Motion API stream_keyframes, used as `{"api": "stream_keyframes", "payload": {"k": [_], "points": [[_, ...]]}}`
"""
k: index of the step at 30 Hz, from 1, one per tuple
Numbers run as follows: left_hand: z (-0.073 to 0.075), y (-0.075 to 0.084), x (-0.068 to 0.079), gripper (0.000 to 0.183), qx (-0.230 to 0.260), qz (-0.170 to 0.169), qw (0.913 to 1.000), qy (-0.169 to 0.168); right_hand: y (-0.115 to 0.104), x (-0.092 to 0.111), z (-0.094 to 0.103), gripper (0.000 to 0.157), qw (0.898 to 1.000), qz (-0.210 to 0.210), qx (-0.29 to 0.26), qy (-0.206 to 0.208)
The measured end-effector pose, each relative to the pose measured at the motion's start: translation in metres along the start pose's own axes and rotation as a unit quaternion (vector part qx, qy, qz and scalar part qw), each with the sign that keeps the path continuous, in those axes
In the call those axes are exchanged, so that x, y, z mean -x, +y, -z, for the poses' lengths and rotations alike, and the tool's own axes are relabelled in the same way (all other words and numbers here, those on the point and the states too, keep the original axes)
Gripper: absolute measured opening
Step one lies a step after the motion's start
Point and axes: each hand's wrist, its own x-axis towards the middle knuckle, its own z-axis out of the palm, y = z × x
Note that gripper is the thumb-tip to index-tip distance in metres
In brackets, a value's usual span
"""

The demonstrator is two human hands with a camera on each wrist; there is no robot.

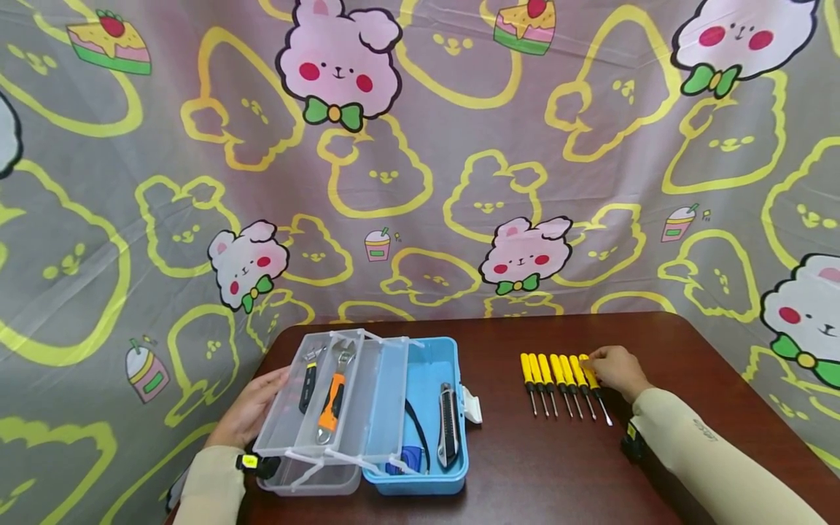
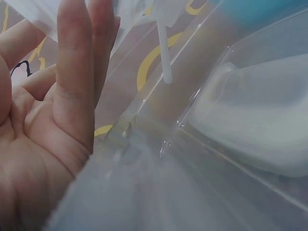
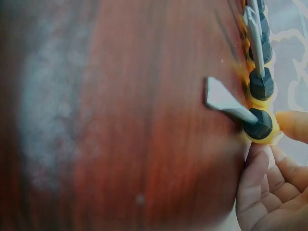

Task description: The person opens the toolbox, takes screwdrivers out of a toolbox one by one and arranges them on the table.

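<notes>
My right hand (image 1: 618, 373) is at the right end of a row of yellow-handled screwdrivers (image 1: 551, 370). Its thumb and index finger pinch the handle of the endmost one, a flathead screwdriver (image 3: 257, 124), whose flat blade lies just above the table in the right wrist view. On the other side, my left hand (image 1: 252, 408) touches the left edge of the toolbox's clear upper tray (image 1: 289, 423), its fingers mostly straight in the left wrist view. An orange-handled adjustable wrench (image 1: 335, 394) and a smaller black-handled wrench (image 1: 308, 383) lie in that tray.
The blue toolbox (image 1: 453, 350) stands unfolded, holding a utility knife (image 1: 448, 426) and a blue object (image 1: 410, 459) with a black strap. Its white latch (image 1: 471, 406) juts right. A patterned cloth (image 1: 420, 182) hangs behind the brown table (image 1: 525, 467).
</notes>
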Motion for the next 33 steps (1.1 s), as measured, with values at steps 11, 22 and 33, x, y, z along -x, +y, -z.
{"api": "stream_keyframes", "payload": {"k": [11,22,33], "points": [[-0.0041,0.0008,0.0018,0.039,-0.017,0.012,0.9992,0.033,-0.0006,0.0026,0.0043,0.034,0.998,0.019,0.066,0.008],[-0.0047,0.0002,0.0025,0.035,0.002,0.011,0.9994,0.034,-0.0027,0.0019,0.0052,0.033,0.997,0.019,0.075,-0.008],[-0.0039,-0.0008,0.0032,0.035,0.012,-0.004,0.9999,0.009,-0.0016,-0.0009,0.0050,0.031,0.996,0.034,0.086,-0.016]]}}
